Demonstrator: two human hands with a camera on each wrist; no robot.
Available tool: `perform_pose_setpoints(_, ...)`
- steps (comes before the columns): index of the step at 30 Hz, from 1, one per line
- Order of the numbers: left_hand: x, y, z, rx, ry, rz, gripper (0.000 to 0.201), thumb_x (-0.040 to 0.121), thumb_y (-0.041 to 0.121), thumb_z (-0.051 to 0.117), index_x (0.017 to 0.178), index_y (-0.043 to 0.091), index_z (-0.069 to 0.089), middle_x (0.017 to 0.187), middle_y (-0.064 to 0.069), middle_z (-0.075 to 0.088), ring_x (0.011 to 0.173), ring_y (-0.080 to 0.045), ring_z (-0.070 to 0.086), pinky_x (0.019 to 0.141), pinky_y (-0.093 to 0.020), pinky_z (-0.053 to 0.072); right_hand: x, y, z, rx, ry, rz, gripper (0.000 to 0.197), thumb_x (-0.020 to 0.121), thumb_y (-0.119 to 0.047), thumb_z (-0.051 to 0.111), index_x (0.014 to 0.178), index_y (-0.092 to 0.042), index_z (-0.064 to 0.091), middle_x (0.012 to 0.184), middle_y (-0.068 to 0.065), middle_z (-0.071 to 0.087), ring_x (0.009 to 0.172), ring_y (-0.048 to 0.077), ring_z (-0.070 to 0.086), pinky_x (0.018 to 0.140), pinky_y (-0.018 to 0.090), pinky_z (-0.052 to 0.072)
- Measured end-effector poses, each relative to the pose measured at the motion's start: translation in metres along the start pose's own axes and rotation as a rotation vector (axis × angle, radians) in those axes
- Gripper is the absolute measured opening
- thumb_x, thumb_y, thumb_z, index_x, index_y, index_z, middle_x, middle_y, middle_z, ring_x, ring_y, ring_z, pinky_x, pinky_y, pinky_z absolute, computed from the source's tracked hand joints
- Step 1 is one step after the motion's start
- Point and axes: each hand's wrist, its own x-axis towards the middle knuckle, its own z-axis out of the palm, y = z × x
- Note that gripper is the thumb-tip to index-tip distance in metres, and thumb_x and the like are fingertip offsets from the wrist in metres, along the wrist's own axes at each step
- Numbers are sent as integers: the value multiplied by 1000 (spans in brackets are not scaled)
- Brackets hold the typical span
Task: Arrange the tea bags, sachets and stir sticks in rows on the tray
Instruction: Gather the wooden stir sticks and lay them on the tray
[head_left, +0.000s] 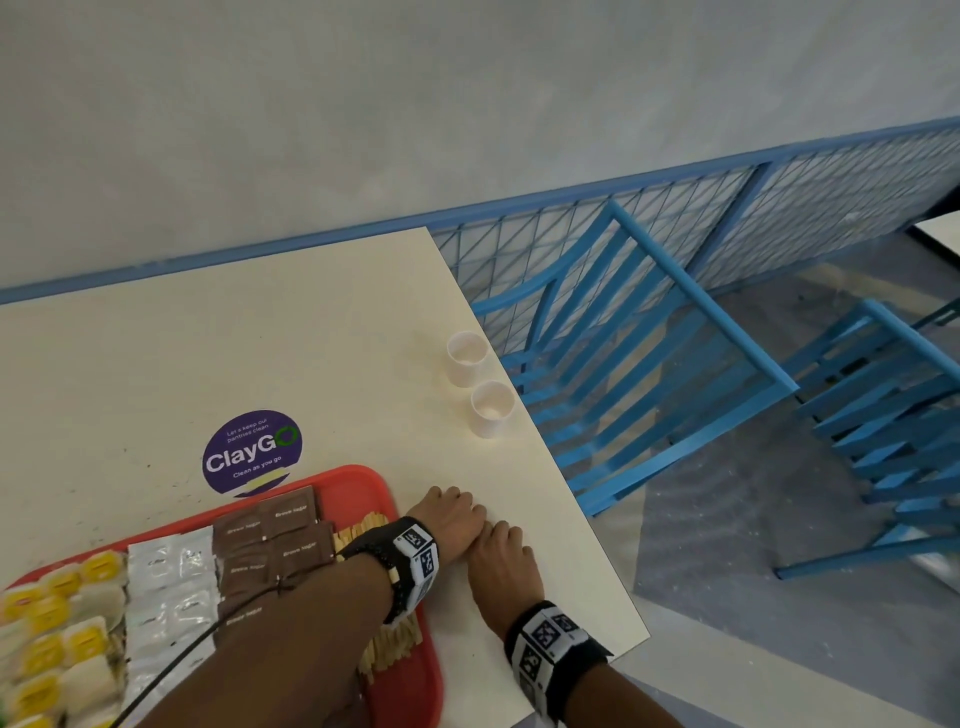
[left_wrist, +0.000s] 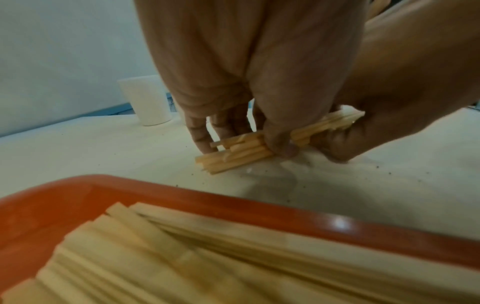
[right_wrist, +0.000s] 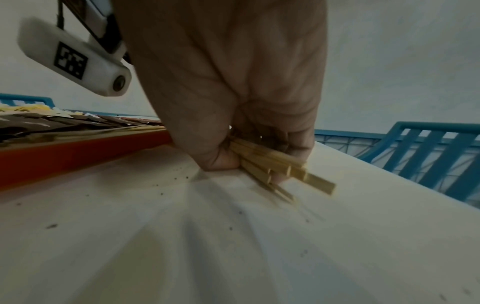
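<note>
Nearest the camera, the red tray (head_left: 415, 670) sits at the tabletop's (head_left: 260, 353) front edge, already loaded in columns: tea bags (head_left: 57, 639) with yellow tags at far left, white sachets (head_left: 171, 597) next, brown sugar sachets (head_left: 270, 545) beside them, then laid stir sticks (left_wrist: 182, 257) along the right rim, partly hidden under the left forearm. Grouping by type reads as the row layout the task wants. Just past the tray's right edge, both hands work a loose bundle of stir sticks (left_wrist: 233, 154) lying on the bare tabletop, not yet on the tray. Left hand (head_left: 449, 514) reaches across the tray, fingers and thumb curled round one end of the bundle; right hand (head_left: 501, 558) touches it side by side, fingers curled round the other end. Probable reason for the two-handed clamp against the tabletop: squaring the stick ends flush so the bundle goes down as one tidy row; ends look uneven in both wrist views, so alignment isn't finished. Working off-tray likely avoids disturbing the sticks already laid. Risk: thin sticks splay or slip out when lifted. Farther back, a purple ClayGo sticker (head_left: 252, 452) lies behind the tray, two white paper cups (head_left: 480, 387) stand near the right edge, well apart from the hands, and blue chairs (head_left: 649, 364) sit beyond.
</note>
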Motion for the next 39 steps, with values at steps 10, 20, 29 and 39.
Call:
perform_pose_setpoints(10, -5, -6, 2, -91, 32, -45, 30, 105, 14, 32, 127, 6, 50, 136, -13, 47, 125, -33, 42, 97, -43, 39, -2, -2, 3, -17, 32, -12, 30, 48, -12, 82, 70, -10, 60, 62, 7, 52, 49, 21, 48, 36, 28, 36)
perform_pose_setpoints(20, -11, -6, -12, -98, 34, 21, 25, 100, 9, 40, 113, 5, 62, 121, -13, 59, 112, -33, 55, 86, -40, 41, -6, 18, -21, 9, -9, -120, 41, 59, -12, 75, 97, -8, 60, 85, 6, 55, 67, 21, 54, 52, 28, 34)
perform_pose_setpoints(29, -28, -21, -33, -509, 38, -41, 17, 96, 27, 53, 101, 15, 63, 110, -7, 62, 99, -26, 57, 80, -33, 40, 2, 40, -47, 53, -118, -178, 28, 103, -32, 34, 123, -13, 39, 100, 12, 62, 83, 33, 59, 66, 36, 39)
perform_pose_setpoints(39, -59, -13, -44, -825, 314, -306, 59, 107, 42, 26, 57, 13, 39, 79, -23, 65, 77, -38, 57, 71, -35, 40, -5, 13, -85, 174, -117, -161, 40, 102, -49, 30, 93, -14, 49, 82, 4, 50, 74, 27, 50, 66, 35, 42)
